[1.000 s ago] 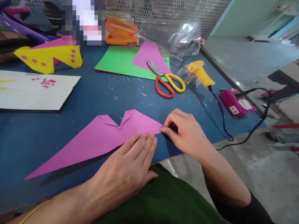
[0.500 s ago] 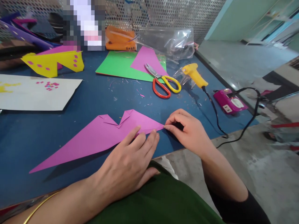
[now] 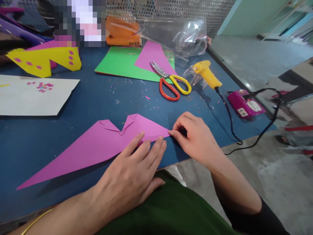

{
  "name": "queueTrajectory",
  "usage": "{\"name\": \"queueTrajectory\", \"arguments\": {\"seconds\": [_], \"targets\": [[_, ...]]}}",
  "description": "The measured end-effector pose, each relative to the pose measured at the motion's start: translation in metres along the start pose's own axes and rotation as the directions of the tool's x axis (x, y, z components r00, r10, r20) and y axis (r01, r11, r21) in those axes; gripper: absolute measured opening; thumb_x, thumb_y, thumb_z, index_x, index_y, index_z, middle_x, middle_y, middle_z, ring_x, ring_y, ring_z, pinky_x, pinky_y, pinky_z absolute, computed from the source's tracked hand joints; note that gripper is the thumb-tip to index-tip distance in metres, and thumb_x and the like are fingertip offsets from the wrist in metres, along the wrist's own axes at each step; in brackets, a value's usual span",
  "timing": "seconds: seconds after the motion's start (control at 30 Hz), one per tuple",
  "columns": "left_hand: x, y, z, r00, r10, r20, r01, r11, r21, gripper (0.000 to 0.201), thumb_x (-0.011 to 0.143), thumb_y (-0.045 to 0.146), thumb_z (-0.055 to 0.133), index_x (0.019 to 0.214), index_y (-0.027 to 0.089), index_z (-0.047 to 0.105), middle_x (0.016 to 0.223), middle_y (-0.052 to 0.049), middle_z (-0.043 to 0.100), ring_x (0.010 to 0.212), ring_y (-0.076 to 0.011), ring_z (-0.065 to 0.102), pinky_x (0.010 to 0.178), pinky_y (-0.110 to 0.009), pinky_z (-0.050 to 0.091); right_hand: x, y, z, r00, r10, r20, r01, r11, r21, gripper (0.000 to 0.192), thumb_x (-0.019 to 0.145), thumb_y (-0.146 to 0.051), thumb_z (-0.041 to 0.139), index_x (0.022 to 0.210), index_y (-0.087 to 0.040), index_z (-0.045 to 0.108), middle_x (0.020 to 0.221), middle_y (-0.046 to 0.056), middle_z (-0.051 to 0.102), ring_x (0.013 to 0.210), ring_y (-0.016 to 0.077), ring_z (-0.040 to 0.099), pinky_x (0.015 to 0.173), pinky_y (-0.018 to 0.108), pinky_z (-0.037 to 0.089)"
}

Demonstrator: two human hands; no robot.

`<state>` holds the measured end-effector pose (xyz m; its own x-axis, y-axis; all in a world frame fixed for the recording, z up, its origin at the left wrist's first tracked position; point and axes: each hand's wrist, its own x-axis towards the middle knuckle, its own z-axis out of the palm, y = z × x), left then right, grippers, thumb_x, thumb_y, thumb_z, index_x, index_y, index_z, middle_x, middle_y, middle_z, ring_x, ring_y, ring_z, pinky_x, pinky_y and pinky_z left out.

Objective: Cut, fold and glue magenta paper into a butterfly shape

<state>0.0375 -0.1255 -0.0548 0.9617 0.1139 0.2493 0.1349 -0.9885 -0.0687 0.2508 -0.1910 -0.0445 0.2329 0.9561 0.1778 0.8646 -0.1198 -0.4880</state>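
A folded piece of purple paper [image 3: 93, 147] lies along the front of the blue table, with a notch in its far edge and a long point toward the left. My left hand [image 3: 132, 169] rests over its near edge, fingers stretched out and pressing the paper down. At the paper's right tip, my right hand [image 3: 193, 137] pinches the corner between thumb and forefinger. Beyond the hands lie scissors [image 3: 168, 81] with one red and one yellow handle, partly on purple and green sheets.
A yellow glue gun [image 3: 206, 73] sits at the right, its cord near a magenta power socket box [image 3: 245, 104]. Green paper [image 3: 117, 62], an orange pouch [image 3: 122, 31] and a clear plastic bag [image 3: 176, 36] lie at the back. Left are a yellow paper shape [image 3: 44, 60] and white card [image 3: 22, 101].
The view has shifted slightly, and the purple paper's left point sits lower and farther left. Both hands keep nearly the same hold on it.
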Motion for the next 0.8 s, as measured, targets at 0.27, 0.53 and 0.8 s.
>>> {"name": "queueTrajectory", "arguments": {"seconds": [0.27,0.53,0.8], "targets": [[0.002,-0.002,0.000,1.000,-0.001,-0.018,0.001,1.000,-0.002,0.067,0.096,0.054,0.052,0.143,0.006,0.053,0.143,-0.012,0.060,0.118,-0.0300,0.056,0.118,-0.049,0.031,0.001,0.008,0.002,1.000,0.006,-0.008,-0.005,0.999,0.053,0.015,0.085,-0.015,0.071,0.086,-0.021,0.057,0.091,0.001,0.060,0.077,0.0167,0.058,0.075,0.035,0.043],[0.001,-0.002,-0.001,0.999,-0.006,-0.031,0.005,1.000,-0.011,0.068,0.095,0.055,0.052,0.144,0.007,0.052,0.144,-0.012,0.060,0.118,-0.0306,0.056,0.118,-0.049,0.031,-0.004,0.013,0.004,0.993,0.027,-0.118,-0.007,0.986,0.164,0.015,0.084,-0.008,0.053,0.087,-0.022,0.057,0.093,0.003,0.060,0.076,0.0166,0.059,0.073,0.035,0.049],[0.000,-0.001,0.000,0.999,0.007,-0.042,-0.008,1.000,-0.009,0.068,0.095,0.056,0.052,0.141,0.006,0.054,0.140,-0.013,0.062,0.117,-0.0303,0.057,0.119,-0.049,0.028,-0.046,-0.005,0.016,0.867,-0.401,-0.295,0.399,0.914,-0.069,0.042,0.092,-0.010,0.049,0.133,-0.019,0.050,0.115,0.012,0.073,0.107,0.0234,0.069,0.098,0.045,0.052]]}}
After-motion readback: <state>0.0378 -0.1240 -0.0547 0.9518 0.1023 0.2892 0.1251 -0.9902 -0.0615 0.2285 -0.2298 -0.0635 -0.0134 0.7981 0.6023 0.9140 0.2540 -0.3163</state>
